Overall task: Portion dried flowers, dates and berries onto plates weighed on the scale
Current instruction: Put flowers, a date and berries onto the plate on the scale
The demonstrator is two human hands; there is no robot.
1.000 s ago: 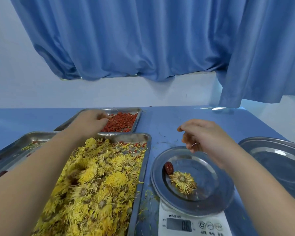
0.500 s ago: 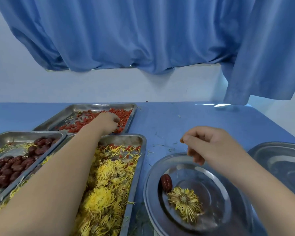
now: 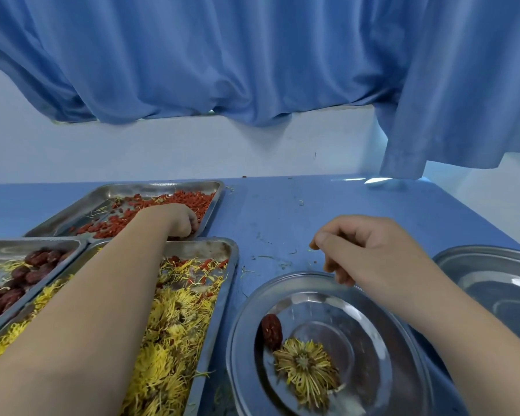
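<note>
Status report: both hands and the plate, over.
Left hand in berry tray, fingers curled into berries. Right hand curled above plate rim, contents unclear. Plate: one date, one flower. Nothing blocking.
</note>
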